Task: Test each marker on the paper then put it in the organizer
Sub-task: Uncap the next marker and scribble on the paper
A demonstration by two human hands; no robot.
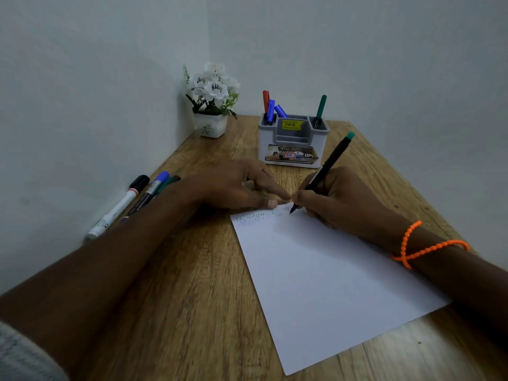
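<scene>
Our right hand (341, 199) grips the marker (327, 166), tip on the paper (316, 270), barrel slanting toward the organizer (292, 141) just beyond; left hand (233, 185) lies relaxed, pinning paper

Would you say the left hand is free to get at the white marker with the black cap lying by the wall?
Probably yes. The left hand only steadies the paper with straight fingers, and the white marker lies uncovered beside that forearm.

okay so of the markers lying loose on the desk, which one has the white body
The white marker with the black cap, outermost of the loose group, nearest the wall. The blue-capped marker beside it has a dark barrel.
</scene>
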